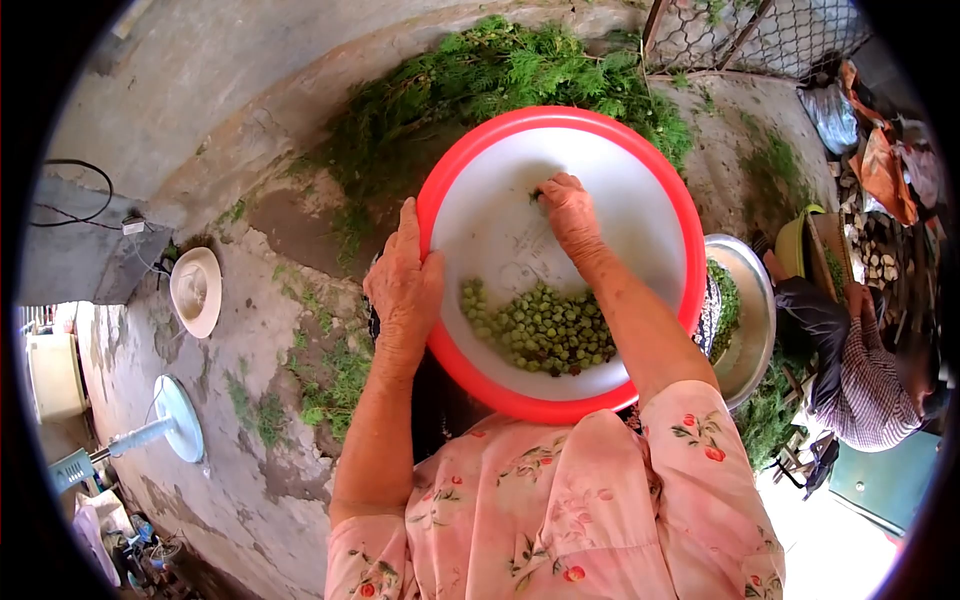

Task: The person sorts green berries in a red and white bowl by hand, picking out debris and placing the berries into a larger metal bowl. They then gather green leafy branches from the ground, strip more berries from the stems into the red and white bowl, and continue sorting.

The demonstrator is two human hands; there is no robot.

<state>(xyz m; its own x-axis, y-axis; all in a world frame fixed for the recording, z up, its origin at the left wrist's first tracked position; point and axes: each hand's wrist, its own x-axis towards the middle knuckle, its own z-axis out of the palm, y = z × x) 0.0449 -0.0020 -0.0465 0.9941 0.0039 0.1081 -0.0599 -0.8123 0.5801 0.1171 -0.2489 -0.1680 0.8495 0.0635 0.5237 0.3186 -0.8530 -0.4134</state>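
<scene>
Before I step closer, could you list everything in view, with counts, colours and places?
Basin: one, white with red rim, centre
Green pieces: many, green, inside the basin
Steel bowl: one, silver, right of the basin, greens inside
Cut greenery: heap, green, beyond the basin
Hat: one, cream, left
Stand: one, pale blue, lower left
Cable: one visible loop, black, upper left
Fence: one, grey mesh, upper right
Seated person: one, checked top, right
Clutter: uncountable, mixed colours, far right and lower left
Shirt: one, pink floral, bottom
Left grip: one, bare, at the basin's left rim
Right grip: one, bare, inside the basin
</scene>
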